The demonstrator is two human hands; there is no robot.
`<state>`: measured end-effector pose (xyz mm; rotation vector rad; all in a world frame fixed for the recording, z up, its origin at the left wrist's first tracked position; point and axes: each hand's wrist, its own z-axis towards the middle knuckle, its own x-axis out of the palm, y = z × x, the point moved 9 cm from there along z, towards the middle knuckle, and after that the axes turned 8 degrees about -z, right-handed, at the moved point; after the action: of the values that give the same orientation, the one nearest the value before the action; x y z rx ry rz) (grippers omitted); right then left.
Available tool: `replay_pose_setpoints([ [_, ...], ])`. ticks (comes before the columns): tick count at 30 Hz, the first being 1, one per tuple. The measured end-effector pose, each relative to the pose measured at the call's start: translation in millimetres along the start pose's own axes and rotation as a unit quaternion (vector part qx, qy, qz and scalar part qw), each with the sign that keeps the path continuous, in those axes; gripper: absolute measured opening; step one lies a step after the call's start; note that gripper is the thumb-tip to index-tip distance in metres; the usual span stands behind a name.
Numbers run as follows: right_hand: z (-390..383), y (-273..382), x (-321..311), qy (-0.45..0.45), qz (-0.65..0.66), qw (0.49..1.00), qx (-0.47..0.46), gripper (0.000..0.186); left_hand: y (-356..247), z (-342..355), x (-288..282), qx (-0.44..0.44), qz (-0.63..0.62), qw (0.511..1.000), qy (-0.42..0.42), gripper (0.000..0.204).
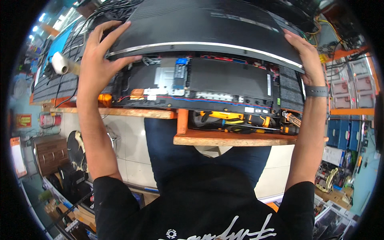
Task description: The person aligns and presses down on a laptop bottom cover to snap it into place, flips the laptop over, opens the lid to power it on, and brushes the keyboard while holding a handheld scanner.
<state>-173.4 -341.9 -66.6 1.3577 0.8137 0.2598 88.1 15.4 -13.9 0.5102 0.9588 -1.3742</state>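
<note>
Right hand (311, 59) on shiny-edged panel (192, 30)

POV looking down at a workbench. L hand (95, 60) & R hand (307, 52) hold opp. ends of a wide black cover (176, 28) w/ a silver front edge, tilted over an opened laptop (138, 74). Visible inside: flat black batt. pack (229, 76), blue part (182, 61), red & blue wires (160, 97) nr the front. Dark wristband (316, 91) on R wrist. Below: orange shelf (236, 138) w/ yellow-&-black tools (224, 117); cables (106, 12) top L.
</note>
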Motion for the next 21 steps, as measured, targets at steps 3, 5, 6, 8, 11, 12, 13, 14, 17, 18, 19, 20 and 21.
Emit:
replay_pose_setpoints([
  [3,-1,2,1,-0.007,-0.018,1.000,-0.021,0.041,-22,6,13,0.057,-0.076,0.994,0.046,0.061],
  [5,-2,1,3,-0.013,0.002,1.000,-0.025,0.041,-29,11,18,0.081,-0.100,0.990,0.054,0.054],
  [6,-2,-1,-1,-0.016,0.011,0.999,-0.027,0.041,-31,13,17,0.087,-0.100,0.990,0.042,0.050],
  [8,-3,-8,-14,-0.032,-0.027,0.999,-0.035,0.041,-33,13,15,0.091,-0.080,0.992,0.032,0.046],
  [11,-27,7,-28,-0.122,-0.139,0.982,-0.046,0.042,-34,11,15,0.091,-0.077,0.992,0.042,0.046],
  [12,-40,11,-36,-0.153,-0.150,0.976,-0.042,0.041,-34,14,14,0.094,-0.093,0.990,0.038,0.046],
  [13,-51,6,-43,-0.163,-0.149,0.974,-0.056,0.036,-33,14,15,0.095,-0.088,0.991,0.040,0.046],
  [14,-61,-2,-53,-0.179,-0.134,0.973,-0.061,0.033,-31,15,16,0.096,-0.101,0.989,0.049,0.046],
  [17,-81,-12,-60,-0.163,-0.182,0.966,-0.080,0.027,-26,16,17,0.115,-0.111,0.986,0.050,0.046],
  [18,-84,-14,-59,-0.156,-0.177,0.968,-0.084,0.027,-26,14,15,0.126,-0.110,0.985,0.044,0.046],
  [19,-87,-16,-58,-0.151,-0.175,0.969,-0.088,0.026,-25,13,15,0.122,-0.115,0.985,0.043,0.046],
  [20,-88,-16,-59,-0.153,-0.176,0.967,-0.099,0.026,-25,13,14,0.120,-0.120,0.985,0.039,0.046],
  [21,-89,-18,-60,-0.156,-0.176,0.966,-0.110,0.026,-23,13,12,0.118,-0.126,0.984,0.036,0.045],
])
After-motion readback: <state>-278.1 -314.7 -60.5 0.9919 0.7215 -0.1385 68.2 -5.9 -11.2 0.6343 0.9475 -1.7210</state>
